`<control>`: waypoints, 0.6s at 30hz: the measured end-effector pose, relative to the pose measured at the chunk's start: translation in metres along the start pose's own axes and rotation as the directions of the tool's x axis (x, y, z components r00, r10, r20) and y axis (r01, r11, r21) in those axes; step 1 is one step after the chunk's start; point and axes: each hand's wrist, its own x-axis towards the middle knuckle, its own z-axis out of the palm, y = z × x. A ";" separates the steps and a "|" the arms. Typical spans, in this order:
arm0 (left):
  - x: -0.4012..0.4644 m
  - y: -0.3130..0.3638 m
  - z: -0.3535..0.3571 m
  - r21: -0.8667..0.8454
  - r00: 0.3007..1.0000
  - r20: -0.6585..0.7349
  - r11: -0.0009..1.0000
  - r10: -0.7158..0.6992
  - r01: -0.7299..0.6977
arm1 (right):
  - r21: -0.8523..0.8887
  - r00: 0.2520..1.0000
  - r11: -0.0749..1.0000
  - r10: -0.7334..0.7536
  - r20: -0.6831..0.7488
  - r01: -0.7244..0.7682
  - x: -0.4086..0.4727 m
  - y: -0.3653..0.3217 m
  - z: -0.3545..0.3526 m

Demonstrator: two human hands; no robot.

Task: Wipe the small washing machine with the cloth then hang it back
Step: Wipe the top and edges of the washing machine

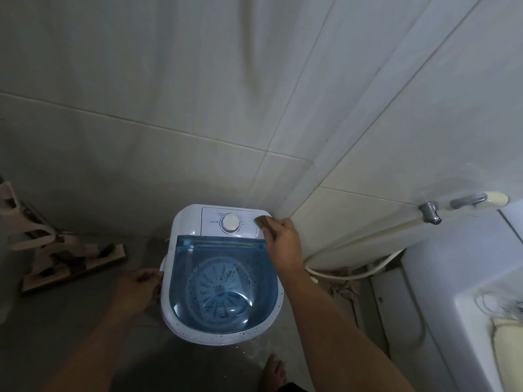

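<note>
The small washing machine [181, 323] stands on the floor in the wall corner: white body, clear blue lid, white dial [230, 222] on its back panel. Dark specks dot its front rim. My right hand [283, 239] reaches over the lid and presses a brown cloth [263, 221] onto the panel's right end, beside the dial. Most of the cloth is hidden under the fingers. My left hand [138, 290] grips the handle on the machine's left side.
Tiled walls meet just behind the machine. A large white washing machine [458, 278] stands at the right, with a tap [430, 212] and a white hose [353, 274] above and beside it. A wooden rack [65, 258] sits on the floor at the left. My bare foot [276, 372] is near the machine's front.
</note>
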 end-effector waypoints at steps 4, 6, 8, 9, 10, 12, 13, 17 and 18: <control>-0.001 0.000 0.002 -0.002 1.000 0.006 1.000 -0.004 0.004 | -0.006 0.999 1.000 0.031 -0.022 -0.031 -0.024 0.007 -0.008; -0.001 0.000 0.001 -0.011 1.000 0.006 1.000 -0.010 0.010 | -0.008 0.997 0.997 0.075 -0.024 -0.075 -0.043 0.014 -0.016; -0.003 0.000 0.000 -0.014 1.000 0.010 1.000 -0.010 0.010 | 0.000 0.986 0.986 0.165 -0.020 -0.165 -0.058 0.026 -0.025; -0.004 0.000 0.000 -0.014 1.000 0.008 1.000 -0.008 0.008 | 0.009 0.979 0.979 0.204 -0.012 -0.204 -0.060 0.030 -0.029; -0.005 0.000 0.000 -0.016 1.000 0.006 1.000 -0.007 0.007 | 0.025 0.973 0.973 0.230 -0.002 -0.229 -0.059 0.031 -0.033; -0.005 0.000 0.001 -0.011 1.000 0.007 1.000 -0.004 0.004 | 0.031 0.978 0.978 0.208 -0.015 -0.208 -0.047 0.019 -0.040; -0.005 0.000 0.001 -0.004 1.000 0.007 1.000 -0.002 0.002 | 0.020 0.985 0.985 0.171 -0.040 -0.170 -0.037 0.007 -0.043; -0.003 0.000 0.000 0.030 1.000 -0.004 1.000 0.000 0.000 | 0.021 0.997 0.999 0.050 -0.063 -0.048 0.016 -0.031 -0.032; -0.002 0.000 -0.001 0.036 1.000 -0.003 0.999 0.000 0.000 | 0.026 0.998 0.999 0.041 -0.038 -0.040 0.026 -0.033 -0.023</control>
